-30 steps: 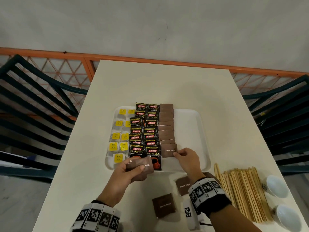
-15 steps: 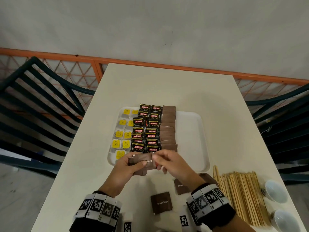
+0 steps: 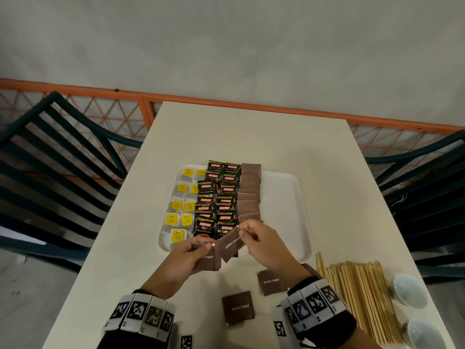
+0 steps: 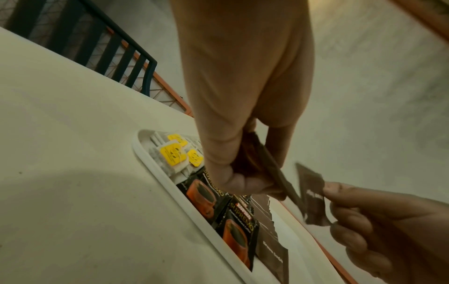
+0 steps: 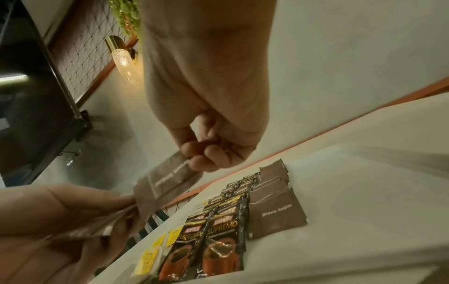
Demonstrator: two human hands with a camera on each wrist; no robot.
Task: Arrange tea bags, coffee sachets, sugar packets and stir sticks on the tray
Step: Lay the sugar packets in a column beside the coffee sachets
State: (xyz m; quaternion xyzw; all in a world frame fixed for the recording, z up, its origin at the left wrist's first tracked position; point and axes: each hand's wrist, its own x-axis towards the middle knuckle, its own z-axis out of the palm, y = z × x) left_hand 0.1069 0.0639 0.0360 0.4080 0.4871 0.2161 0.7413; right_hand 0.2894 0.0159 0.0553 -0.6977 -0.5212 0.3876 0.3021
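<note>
A white tray (image 3: 284, 197) carries tea bags with yellow tags (image 3: 181, 205) on its left, two columns of black coffee sachets (image 3: 217, 200), and a column of brown sugar packets (image 3: 249, 192). My left hand (image 3: 191, 255) grips a small stack of brown sugar packets (image 3: 207, 260) just above the tray's near edge. My right hand (image 3: 254, 238) pinches one brown sugar packet (image 3: 230, 244) by its upper corner, lifted off the stack and tilted. In the right wrist view that packet (image 5: 170, 178) hangs from the thumb and fingers.
Two loose brown sugar packets (image 3: 239, 308) (image 3: 271, 282) lie on the table near me. A pile of wooden stir sticks (image 3: 359, 298) lies to the right, beside two white cups (image 3: 409, 289). Dark chairs stand on both sides.
My right hand left the packet it laid on the tray's sugar column, came back to the left hand's stack, and pulled one packet away from it.
</note>
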